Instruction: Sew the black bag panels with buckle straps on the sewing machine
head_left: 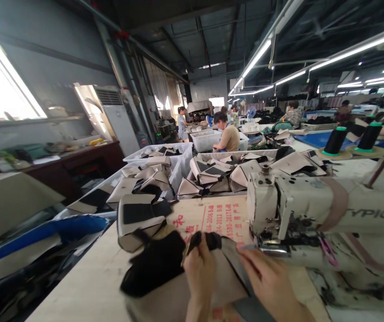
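Note:
My left hand (199, 272) is closed on the black edge of a beige and black shoe upper piece (178, 286) that lies on the table in front of me. My right hand (268, 281) presses on the same piece at its right side, close to the needle area of the white sewing machine (312, 210). The right fingers lie bent over the fabric. A stack of similar cut pieces (141, 219) sits just beyond my left hand.
White bins (165, 154) full of shoe pieces stand behind the table. Two black thread cones (335, 139) stand at the right. A printed cardboard sheet (212, 217) covers the tabletop. Other people work at tables farther back. A blue sheet (61, 228) lies at the left.

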Motion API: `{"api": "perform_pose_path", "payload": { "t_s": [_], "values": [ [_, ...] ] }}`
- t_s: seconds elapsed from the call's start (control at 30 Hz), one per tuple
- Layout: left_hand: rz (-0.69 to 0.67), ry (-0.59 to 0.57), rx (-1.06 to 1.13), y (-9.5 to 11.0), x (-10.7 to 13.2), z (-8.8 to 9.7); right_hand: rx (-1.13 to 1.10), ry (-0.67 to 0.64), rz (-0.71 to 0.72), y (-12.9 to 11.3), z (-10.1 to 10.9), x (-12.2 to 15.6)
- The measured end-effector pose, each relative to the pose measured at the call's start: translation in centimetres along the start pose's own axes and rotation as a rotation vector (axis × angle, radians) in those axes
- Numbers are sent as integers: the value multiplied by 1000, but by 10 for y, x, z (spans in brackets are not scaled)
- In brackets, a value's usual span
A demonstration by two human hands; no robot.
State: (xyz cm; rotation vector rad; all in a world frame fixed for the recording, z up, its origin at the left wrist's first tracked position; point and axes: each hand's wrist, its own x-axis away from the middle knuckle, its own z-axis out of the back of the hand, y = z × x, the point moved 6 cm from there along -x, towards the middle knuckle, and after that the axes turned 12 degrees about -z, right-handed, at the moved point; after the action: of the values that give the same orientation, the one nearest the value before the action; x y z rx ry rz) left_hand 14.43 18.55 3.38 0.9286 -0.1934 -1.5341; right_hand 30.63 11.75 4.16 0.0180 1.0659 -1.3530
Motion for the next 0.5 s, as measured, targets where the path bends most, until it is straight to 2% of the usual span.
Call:
{"api": "perform_pose_path", "payload": {
  "t_s": [0.1,0.17,0.2,0.27,0.33,0.43,0.5],
  "values": [
    [-190,-58,65,51,-33,-16,-82,264,-207,27,26,-9],
    [-276,-150,77,72,-43,-30,-82,345,-290,37,27,-9],
    [-292,-197,83,76,-45,-36,-94,340,-306,39,23,-8],
    [-295,-281,115,70,-40,-46,-135,270,-311,39,13,-4],
    [-288,-337,147,55,-29,-49,-171,188,-311,38,6,4],
    [-287,-372,141,34,-14,-35,-209,52,-266,36,5,12],
    [-287,-320,138,33,-14,-17,-239,-48,-197,32,10,11]
  ]
}}
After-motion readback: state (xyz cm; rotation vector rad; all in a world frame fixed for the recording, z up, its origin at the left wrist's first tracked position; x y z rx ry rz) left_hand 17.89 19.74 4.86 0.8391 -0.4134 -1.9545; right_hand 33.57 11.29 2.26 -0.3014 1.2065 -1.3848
